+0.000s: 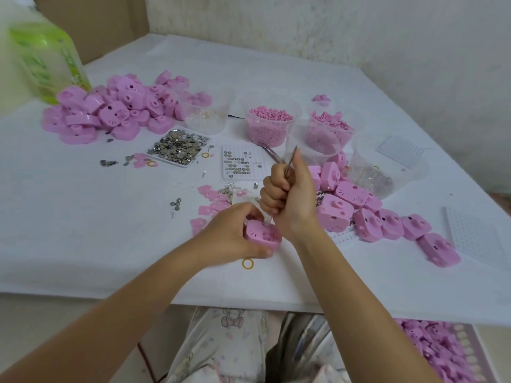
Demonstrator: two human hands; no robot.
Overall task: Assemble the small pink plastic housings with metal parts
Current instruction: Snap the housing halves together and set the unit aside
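My left hand [235,233] grips a small pink housing [264,235] against the white table, just in front of me. My right hand [287,194] is fisted round a clear-handled tool [268,219] whose tip points down into the housing's top; metal tweezers [290,158] also stick up out of that fist. A tray of loose metal parts [177,147] lies farther back, left of centre. A white grid tray [240,161] holding several round metal pieces sits beyond my hands.
A heap of pink housings [119,109] lies at the back left by a green bottle [47,59]. More housings [387,217] trail to the right. Clear tubs of pink bits [269,120] stand behind. A yellow ring [247,263] lies near the table's front edge.
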